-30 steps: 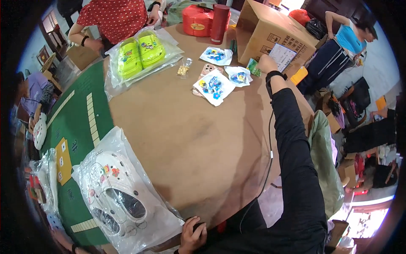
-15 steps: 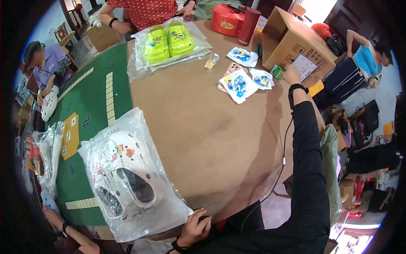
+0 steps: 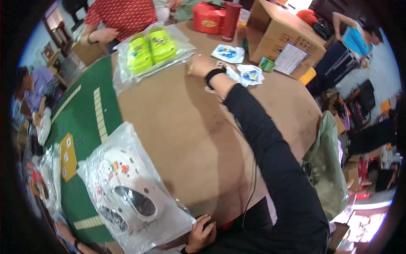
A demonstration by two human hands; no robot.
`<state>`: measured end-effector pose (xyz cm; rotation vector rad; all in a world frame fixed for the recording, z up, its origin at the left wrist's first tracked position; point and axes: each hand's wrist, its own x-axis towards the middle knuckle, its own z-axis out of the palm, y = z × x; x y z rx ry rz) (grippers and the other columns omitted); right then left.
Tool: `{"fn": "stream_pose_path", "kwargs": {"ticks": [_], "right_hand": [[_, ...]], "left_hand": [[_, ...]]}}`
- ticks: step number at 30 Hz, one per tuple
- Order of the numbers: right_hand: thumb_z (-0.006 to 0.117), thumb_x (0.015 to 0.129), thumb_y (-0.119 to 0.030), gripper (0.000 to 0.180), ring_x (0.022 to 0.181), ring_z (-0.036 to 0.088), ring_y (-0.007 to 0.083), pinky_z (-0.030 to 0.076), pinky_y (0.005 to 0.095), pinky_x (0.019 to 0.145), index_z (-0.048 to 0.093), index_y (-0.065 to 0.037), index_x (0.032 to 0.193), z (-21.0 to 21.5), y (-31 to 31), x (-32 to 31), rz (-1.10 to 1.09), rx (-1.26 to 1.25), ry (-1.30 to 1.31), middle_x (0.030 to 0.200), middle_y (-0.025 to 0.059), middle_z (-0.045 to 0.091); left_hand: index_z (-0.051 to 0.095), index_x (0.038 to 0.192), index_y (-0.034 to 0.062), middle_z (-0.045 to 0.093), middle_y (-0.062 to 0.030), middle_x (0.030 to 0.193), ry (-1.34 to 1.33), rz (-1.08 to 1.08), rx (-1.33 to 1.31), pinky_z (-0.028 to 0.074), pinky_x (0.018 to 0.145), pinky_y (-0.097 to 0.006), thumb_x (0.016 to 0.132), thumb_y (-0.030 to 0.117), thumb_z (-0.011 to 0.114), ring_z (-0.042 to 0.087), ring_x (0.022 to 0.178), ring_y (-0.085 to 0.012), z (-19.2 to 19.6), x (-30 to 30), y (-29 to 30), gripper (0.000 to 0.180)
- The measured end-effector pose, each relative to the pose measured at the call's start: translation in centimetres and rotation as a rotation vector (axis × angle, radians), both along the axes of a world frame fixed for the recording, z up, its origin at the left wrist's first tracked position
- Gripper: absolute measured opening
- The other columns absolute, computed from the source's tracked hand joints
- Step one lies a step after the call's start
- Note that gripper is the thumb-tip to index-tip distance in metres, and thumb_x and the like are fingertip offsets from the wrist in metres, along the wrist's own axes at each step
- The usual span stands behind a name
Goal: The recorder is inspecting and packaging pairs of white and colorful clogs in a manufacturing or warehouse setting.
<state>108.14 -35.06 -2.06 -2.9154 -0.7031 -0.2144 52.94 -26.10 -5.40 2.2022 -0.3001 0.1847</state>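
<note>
My right hand (image 3: pixel 200 66) reaches far across the round brown table (image 3: pixel 190 144) in a black sleeve with a dark wristband. Its fingers are closed on a small clear packet with yellowish bits, right beside a clear bag of lime-green clogs (image 3: pixel 149 51). Just right of the wrist lie small packets with blue prints (image 3: pixel 228 53). My left hand (image 3: pixel 202 233) sits at the table's near edge with its fingers curled, touching the corner of a clear bag of white clogs (image 3: pixel 127 194).
A green mat (image 3: pixel 84 122) covers the table's left part. At the far side stand a cardboard box (image 3: pixel 279 40), a red container (image 3: pixel 208 17) and a dark red tumbler (image 3: pixel 231 16). A person in a red shirt (image 3: pixel 122 15) sits opposite. Other people are at left and right.
My right hand has moved left, from beside the cardboard box to the small packet near the green clogs. The view has shifted. My left hand stays at the white clogs bag's corner.
</note>
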Motion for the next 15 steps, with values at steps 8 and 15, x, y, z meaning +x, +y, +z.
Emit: {"fn": "stream_pose_path", "kwargs": {"ticks": [8, 15], "right_hand": [[0.069, 0.07, -0.018, 0.029, 0.09, 0.062, 0.035, 0.05, 0.0434, 0.079, 0.066, 0.001, 0.092, -0.7, 1.1, 0.3, -0.199, 0.134, -0.11, 0.095, 0.0219, 0.063], [0.077, 0.066, -0.032, 0.043, 0.081, 0.063, 0.0276, 0.049, 0.0368, 0.071, 0.062, -0.003, 0.094, 6.0, -7.1, -4.3, -0.002, 0.755, -0.216, 0.087, 0.0133, 0.064]], "left_hand": [[0.063, 0.096, 0.0001, 0.06, -0.0163, 0.103, 0.017, 0.008, -0.072, 0.046, 0.085, -0.042, 0.071, -0.004, 0.068, 0.057, 0.1, -0.0356, 0.1, -0.5, -0.3, 0.026], [0.064, 0.097, 0.0003, 0.061, -0.016, 0.1, 0.035, -0.083, -0.111, 0.046, 0.084, -0.042, 0.069, -0.006, 0.065, 0.057, 0.1, -0.0345, -1.1, -1.3, 1.1, 0.029]]}}
